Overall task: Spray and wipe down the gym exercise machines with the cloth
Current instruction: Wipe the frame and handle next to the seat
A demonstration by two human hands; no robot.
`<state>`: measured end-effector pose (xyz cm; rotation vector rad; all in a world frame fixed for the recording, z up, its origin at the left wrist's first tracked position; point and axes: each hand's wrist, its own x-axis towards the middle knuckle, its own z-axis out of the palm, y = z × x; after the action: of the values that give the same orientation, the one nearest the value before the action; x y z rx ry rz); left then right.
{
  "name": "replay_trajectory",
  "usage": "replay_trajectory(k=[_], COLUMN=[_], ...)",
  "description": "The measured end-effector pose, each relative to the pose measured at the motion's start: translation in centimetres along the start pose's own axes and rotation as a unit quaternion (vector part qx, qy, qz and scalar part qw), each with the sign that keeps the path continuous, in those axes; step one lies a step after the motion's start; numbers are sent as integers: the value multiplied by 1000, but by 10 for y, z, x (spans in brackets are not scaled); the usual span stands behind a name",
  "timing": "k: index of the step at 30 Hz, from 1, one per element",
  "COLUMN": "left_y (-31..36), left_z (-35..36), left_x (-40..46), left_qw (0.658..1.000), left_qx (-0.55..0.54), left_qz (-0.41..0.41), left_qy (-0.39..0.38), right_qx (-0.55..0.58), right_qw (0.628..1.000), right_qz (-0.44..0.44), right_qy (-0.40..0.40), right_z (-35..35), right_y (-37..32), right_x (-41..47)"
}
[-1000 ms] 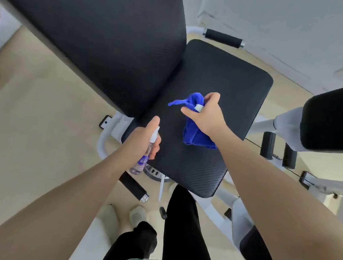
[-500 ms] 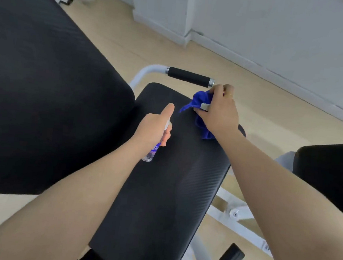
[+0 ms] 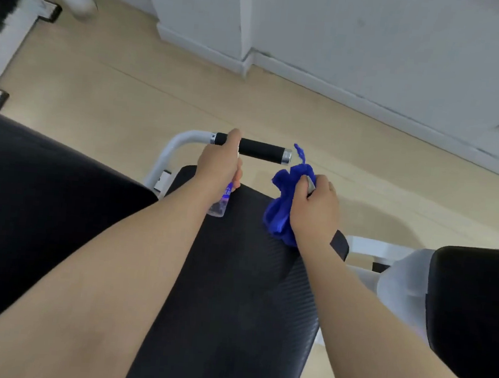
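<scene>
Both hands have moved up-frame to the foam handle (image 3: 263,150): left hand (image 3: 218,165) grips the spray bottle (image 3: 221,200), seemingly aimed there; right hand (image 3: 316,208) clutches the blue cloth (image 3: 283,202), wiping next.

The left hand (image 3: 218,168) hides the spray bottle's (image 3: 221,203) nozzle and top.

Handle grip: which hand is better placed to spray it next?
Left. The left hand holds the spray bottle right at the black handle grip. The right hand holds only the blue cloth, bunched beside the grip's end.
</scene>
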<state>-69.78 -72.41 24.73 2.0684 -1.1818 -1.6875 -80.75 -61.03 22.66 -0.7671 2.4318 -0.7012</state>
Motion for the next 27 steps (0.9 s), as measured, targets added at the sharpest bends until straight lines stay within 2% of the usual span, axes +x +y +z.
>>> replay_trajectory(k=[2, 6, 10, 12, 15, 16, 18, 20, 22, 23, 25, 27], left_y=[7, 7, 1, 0, 0, -1, -5, -10, -17, -20, -26, -28], left_z=[2, 8, 31, 33, 11, -1, -28, -44, -48, -46, -44, -42], left_x=[8, 11, -7, -9, 1, 7, 21, 32, 35, 35, 39, 42], left_qw=[1000, 999, 989, 985, 994, 996, 994, 995, 996, 997, 995, 994], left_qx=[0, 7, 49, 57, 46, 63, 87, 64, 35, 28, 11, -14], left_qz=[-23, -18, 24, 32, 31, 40, 59, 76, 67, 56, 34, 21], left_qy=[-2, -28, -135, -157, -91, -56, 3, 25, 40, 54, 88, 110], right_qx=[41, 9, 8, 15, 32, 27, -28, -49, -56, -96, -249, -369], right_qw=[998, 999, 999, 999, 998, 999, 998, 987, 979, 972, 931, 871], right_qz=[36, 42, 42, 44, 57, 35, -61, -152, -192, -207, -254, -307], right_qy=[26, 20, 25, 18, 12, 10, -11, -21, -38, -48, -78, -106], right_z=[0, 3, 4, 5, 0, -1, 1, 14, 36, 50, 83, 104], right_y=[-2, -4, -2, -2, -7, -11, -29, -54, -78, -85, -89, -92], right_x=[6, 10, 9, 10, 19, 25, 37, 54, 72, 79, 88, 81])
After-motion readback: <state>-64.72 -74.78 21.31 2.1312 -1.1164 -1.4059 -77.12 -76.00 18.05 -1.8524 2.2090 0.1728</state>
